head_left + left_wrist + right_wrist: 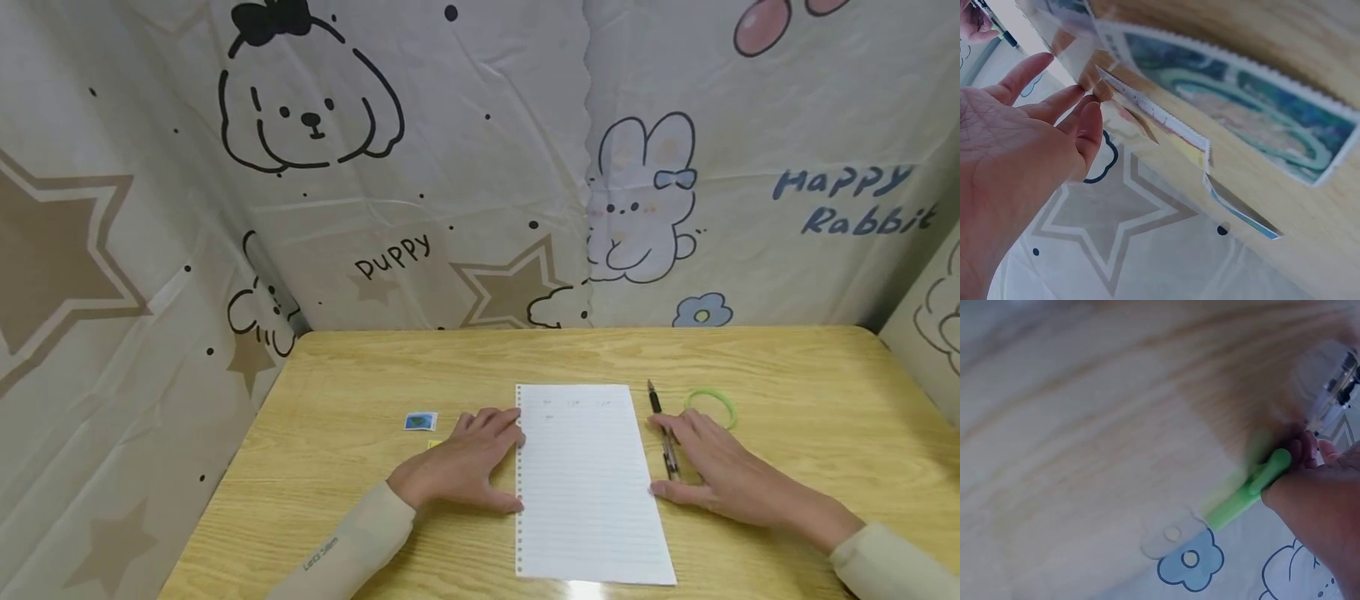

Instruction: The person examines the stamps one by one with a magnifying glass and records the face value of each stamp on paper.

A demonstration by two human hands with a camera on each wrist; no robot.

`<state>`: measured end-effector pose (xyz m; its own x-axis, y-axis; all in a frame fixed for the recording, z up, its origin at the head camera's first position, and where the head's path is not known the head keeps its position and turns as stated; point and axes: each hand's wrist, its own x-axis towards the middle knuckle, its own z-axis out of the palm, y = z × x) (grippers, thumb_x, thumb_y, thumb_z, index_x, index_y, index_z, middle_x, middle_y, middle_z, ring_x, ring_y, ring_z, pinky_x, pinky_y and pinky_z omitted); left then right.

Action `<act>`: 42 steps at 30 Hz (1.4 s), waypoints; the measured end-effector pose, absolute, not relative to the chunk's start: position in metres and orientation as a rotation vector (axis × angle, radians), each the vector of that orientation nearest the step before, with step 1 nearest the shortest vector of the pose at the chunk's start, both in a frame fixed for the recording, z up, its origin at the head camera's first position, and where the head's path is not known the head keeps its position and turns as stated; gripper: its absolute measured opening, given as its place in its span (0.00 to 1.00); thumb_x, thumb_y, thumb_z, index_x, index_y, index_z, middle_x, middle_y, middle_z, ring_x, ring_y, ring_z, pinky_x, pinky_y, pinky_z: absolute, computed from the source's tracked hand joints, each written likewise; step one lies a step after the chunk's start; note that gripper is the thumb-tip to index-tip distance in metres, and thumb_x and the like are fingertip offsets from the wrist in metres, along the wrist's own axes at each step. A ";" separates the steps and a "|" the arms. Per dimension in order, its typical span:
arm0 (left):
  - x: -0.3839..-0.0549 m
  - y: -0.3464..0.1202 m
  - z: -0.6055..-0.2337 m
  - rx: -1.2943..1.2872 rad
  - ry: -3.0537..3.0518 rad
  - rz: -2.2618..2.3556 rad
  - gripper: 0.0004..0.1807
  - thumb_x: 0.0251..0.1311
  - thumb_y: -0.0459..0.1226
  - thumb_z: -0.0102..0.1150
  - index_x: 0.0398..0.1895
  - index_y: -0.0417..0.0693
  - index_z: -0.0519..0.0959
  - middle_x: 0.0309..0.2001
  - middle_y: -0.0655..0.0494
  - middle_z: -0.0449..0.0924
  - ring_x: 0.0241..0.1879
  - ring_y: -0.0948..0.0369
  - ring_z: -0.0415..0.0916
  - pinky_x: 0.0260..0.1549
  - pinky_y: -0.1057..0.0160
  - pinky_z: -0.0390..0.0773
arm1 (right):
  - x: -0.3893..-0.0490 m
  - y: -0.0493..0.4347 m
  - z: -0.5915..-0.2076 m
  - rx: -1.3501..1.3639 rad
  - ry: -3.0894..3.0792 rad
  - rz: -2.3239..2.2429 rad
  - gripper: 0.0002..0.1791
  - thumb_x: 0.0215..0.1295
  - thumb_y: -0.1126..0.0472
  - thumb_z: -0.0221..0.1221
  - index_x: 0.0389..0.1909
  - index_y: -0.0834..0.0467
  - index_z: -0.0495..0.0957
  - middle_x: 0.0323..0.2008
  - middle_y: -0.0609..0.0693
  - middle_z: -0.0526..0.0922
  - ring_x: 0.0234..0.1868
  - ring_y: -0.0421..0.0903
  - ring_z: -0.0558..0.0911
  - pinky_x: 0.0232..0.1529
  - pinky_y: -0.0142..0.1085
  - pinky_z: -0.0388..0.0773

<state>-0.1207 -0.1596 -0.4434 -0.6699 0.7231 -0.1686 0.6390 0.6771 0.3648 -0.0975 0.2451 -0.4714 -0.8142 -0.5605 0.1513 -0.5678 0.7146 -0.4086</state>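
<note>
A sheet of lined paper with punched holes down its left side lies on the table, faint writing near its top. My left hand touches the sheet's left edge with extended fingertips and thumb. On the other side, my right hand has its thumb at the sheet's right edge. Its fingers lie over part of a black and clear pen. Behind that hand is a green ring. A small blue stamp-like piece lies left of my left hand, which partly hides a yellow one.
The wooden table meets a printed cloth at the back and sides. In the left wrist view, a large stamp-like piece with a toothed edge lies close to the camera, with others beyond it.
</note>
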 end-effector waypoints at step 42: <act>-0.125 -0.202 -0.441 1.029 2.848 0.713 0.27 0.75 0.44 0.70 0.69 0.40 0.76 0.66 0.50 0.73 0.66 0.49 0.70 0.65 0.44 0.73 | -0.090 0.280 -0.456 0.034 -2.997 1.148 0.21 0.76 0.56 0.70 0.55 0.68 0.76 0.44 0.54 0.82 0.39 0.42 0.76 0.35 0.33 0.74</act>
<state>-0.1246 -0.2020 -0.4408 -0.7807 0.6126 0.1233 0.5985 0.6762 0.4296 -0.0905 0.2801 -0.4563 -0.9975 -0.0442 -0.0557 0.0043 0.7441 -0.6680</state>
